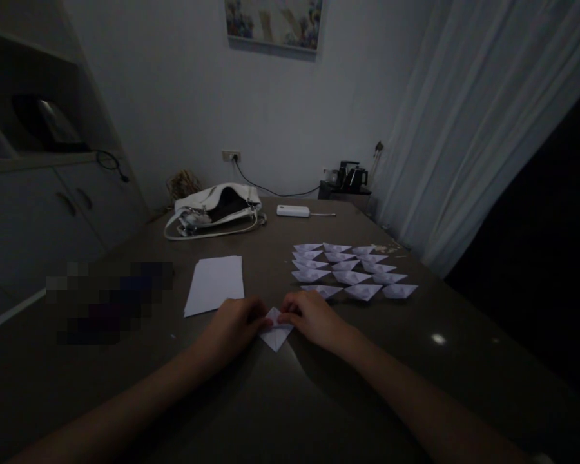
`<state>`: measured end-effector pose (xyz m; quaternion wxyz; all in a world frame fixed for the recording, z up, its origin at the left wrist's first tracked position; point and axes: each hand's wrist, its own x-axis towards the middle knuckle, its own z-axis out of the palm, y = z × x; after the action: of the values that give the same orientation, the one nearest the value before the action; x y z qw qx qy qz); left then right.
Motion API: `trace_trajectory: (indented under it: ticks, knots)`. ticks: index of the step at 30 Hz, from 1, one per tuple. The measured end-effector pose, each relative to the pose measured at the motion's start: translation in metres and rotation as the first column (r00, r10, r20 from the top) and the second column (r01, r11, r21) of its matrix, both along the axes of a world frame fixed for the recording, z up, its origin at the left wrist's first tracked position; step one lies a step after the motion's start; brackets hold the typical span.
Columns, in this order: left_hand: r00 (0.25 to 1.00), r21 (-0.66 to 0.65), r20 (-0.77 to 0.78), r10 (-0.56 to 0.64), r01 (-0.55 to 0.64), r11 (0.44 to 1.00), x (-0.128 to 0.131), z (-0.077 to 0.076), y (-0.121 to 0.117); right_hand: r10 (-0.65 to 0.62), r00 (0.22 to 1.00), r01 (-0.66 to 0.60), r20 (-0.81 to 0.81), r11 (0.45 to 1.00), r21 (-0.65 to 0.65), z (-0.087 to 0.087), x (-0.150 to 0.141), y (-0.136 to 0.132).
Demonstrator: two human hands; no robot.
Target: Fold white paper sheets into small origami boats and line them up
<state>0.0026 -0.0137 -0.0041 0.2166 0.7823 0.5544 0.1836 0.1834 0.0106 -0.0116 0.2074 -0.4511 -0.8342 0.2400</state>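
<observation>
A small white folded paper, diamond-shaped with crease lines, lies on the dark table before me. My left hand pinches its left side between thumb and fingers. On the opposite side, my right hand grips it in the same way, thumb on top. Just beyond my left hand rests a stack of white paper sheets. Past my right hand, several white paper boats stand in rows.
A white handbag sits at the table's far left, near a white power strip-like box with a short cable. A blurred-out patch covers something at left. Black kettles stand behind; a pale curtain hangs at right.
</observation>
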Motion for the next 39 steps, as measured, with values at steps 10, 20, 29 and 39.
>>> trace_trajectory:
  ticks: [10,20,29,39]
  knots:
    - [0.999,0.035,0.035,-0.023,0.022,0.999,-0.001,-0.003,0.002,-0.024,0.998,0.02,0.05,0.997,0.069,0.003,-0.003,-0.005]
    - [0.994,0.005,0.107,0.009,-0.01,1.0,-0.001,-0.007,0.001,0.026,1.0,-0.025,-0.003,0.995,0.095,-0.004,0.001,-0.006]
    - [0.972,-0.067,0.225,-0.062,0.079,0.995,-0.008,-0.011,0.007,-0.008,1.0,0.008,0.002,0.992,0.123,-0.009,-0.001,-0.008]
    - [0.912,-0.046,0.405,-0.061,0.088,0.995,-0.011,-0.011,0.007,0.101,0.939,-0.089,-0.33,0.995,0.052,-0.009,-0.002,-0.007]
